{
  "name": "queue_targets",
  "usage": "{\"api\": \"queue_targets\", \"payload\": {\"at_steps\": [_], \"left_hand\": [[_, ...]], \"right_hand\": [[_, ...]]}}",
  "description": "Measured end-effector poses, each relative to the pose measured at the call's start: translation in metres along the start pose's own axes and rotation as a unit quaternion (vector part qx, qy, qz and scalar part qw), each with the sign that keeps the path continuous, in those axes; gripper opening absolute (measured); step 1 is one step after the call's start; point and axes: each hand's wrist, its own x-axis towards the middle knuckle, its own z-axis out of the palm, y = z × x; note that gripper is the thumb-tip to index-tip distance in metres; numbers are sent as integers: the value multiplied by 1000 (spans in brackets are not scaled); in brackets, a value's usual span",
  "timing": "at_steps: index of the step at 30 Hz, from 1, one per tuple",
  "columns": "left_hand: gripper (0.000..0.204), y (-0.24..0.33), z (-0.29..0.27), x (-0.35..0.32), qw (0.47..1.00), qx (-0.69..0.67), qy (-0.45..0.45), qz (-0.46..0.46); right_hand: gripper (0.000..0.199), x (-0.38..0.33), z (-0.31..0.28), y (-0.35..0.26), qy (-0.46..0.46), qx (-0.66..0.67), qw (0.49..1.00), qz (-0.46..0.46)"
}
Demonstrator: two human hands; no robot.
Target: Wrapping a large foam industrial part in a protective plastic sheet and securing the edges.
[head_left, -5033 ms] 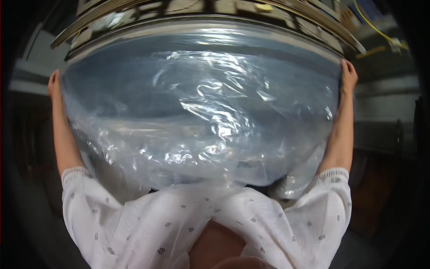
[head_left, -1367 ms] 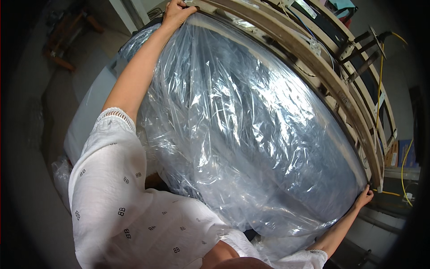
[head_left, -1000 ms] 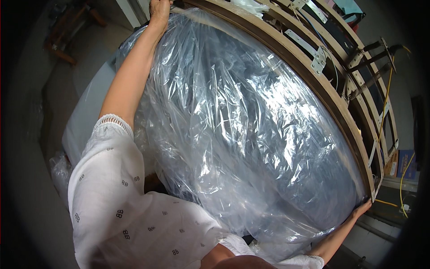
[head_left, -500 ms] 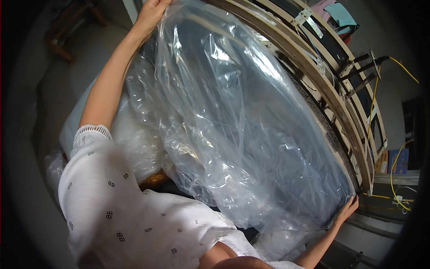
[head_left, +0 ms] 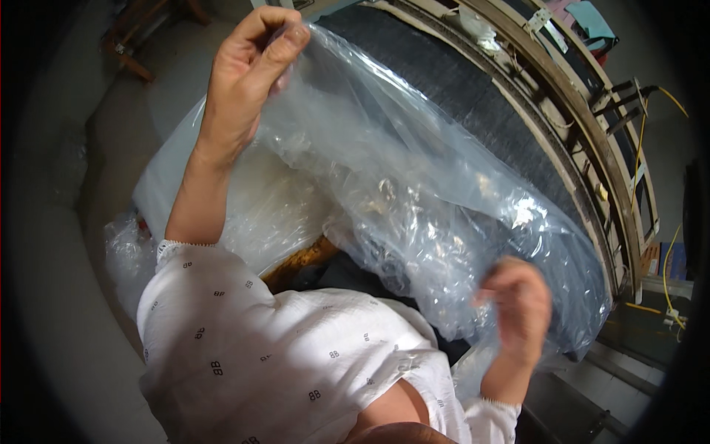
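A large sheet of clear plastic film stretches slantwise before me, crumpled and shiny along its near side. My left hand is raised at the upper left, pinching the film's corner between thumb and fingers. Under the film's far part shows the dark surface of a machine. My right hand hovers over the near right part of the film, its fingers bent and smeared by motion. Whether it touches the film or holds any of it is unclear.
Beyond the dark surface runs a long wooden machine frame with metal brackets. A yellow cable hangs at its right end. More bunched clear plastic lies at my left. A wooden stool stands on the floor at the far left.
My left hand has come nearer, drawing the film's far edge back and baring the dark surface. My right hand has left the film's right end and moved left and up.
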Motion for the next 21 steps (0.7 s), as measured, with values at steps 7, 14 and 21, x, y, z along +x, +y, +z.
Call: {"api": "queue_targets", "payload": {"at_steps": [7,14,21], "left_hand": [[24,25,5,-73,964,-75,-94,-237],[20,-4,26,-103,925,-95,-230,-288],[16,-21,31,-101,982,19,-112,-151]], "right_hand": [[45,78,112,31,-219,195,940,173],[19,77,108,60,-93,68,989,91],[7,58,88,61,-34,78,992,92]]}}
